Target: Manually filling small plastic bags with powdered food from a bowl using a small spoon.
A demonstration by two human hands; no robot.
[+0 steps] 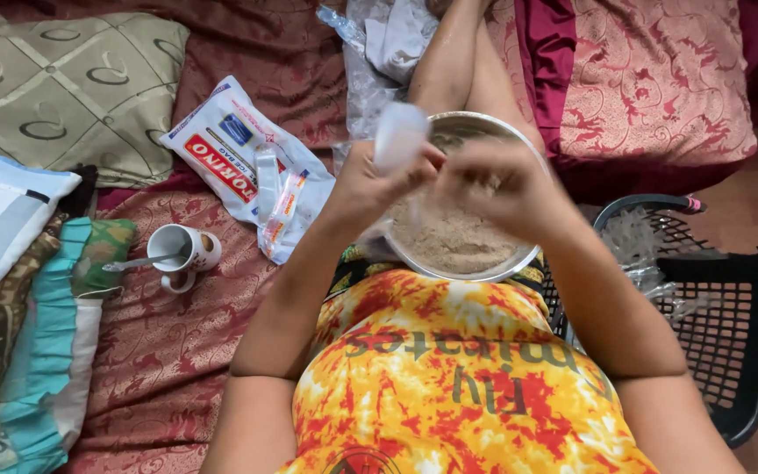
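Clear thin bag (399, 133) is pinched between my left hand (363, 186) and right hand (495, 183), both clenched on it at 12 o'clock over the bowl (519, 263) of powder (454, 239) in my lap; I judge a slip could spill onto the bed (160, 351).

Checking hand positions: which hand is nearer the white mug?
Left. The left hand is over the bowl's left rim, toward the mug; the right hand is farther right.

One printed pack on the bedspread

A flat white plastic packet (237, 149) with red and blue label patches lies left of the fingers (414, 167).
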